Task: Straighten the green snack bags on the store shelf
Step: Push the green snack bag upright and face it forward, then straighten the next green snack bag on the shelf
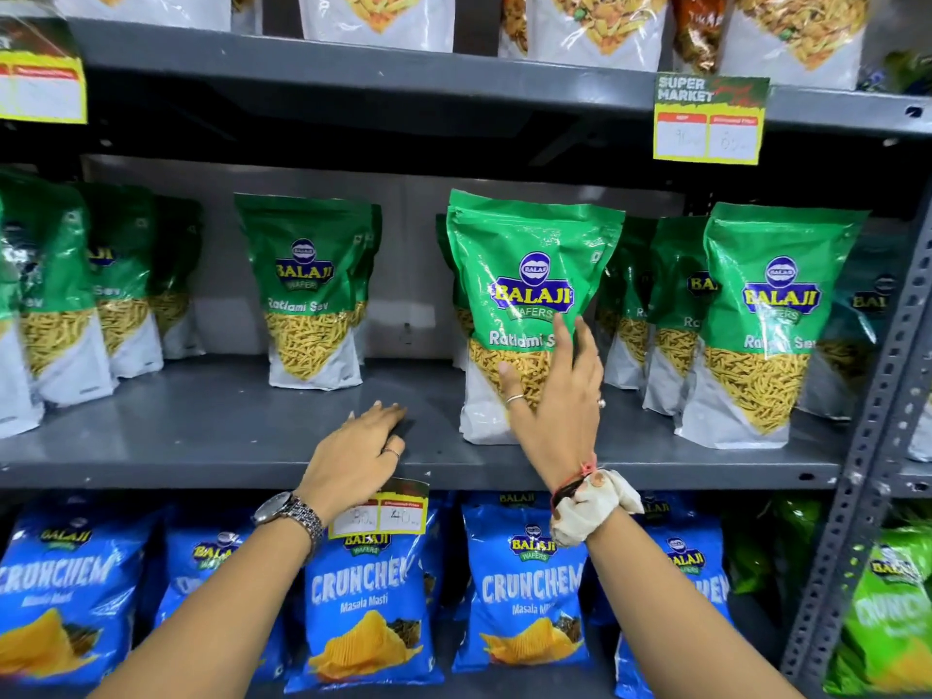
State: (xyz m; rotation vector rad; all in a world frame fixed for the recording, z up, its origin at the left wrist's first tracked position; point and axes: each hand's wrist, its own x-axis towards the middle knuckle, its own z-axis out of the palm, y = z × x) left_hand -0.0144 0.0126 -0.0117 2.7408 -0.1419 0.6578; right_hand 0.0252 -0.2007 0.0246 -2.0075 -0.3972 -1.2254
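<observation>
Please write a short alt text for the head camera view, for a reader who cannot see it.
A person's right hand rests open against an upright green snack bag on a grey store shelf, while the left hand lies flat on the shelf. More green bags stand alongside; blue chip bags fill the shelf below.

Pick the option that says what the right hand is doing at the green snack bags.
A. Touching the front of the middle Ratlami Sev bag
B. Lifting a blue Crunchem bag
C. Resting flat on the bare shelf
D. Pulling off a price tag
A: the right hand is spread open against the front of the middle Ratlami Sev bag; the left hand rests on the shelf.
</observation>
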